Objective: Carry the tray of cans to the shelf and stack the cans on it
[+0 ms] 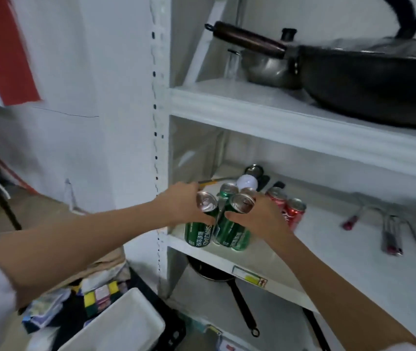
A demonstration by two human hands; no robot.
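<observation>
You are holding green cans (199,231) on the shelf (265,264).
Left hand (181,203) and right hand (260,216) each closing its grip around one.

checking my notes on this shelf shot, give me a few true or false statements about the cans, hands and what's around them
1. Both hands are on the green cans. True: the left hand and the right hand each grip cans in the cluster.
2. The red cans sit on the top shelf beside the wok. False: they stand on the middle shelf, just right of the green cans.
3. A dark wok rests on the shelf above the cans. True.
4. The white tray is on the shelf under the cans. False: it sits low down, left of the shelf unit, with no cans on it.
5. A frying pan lies on the level below the cans. True.
</observation>
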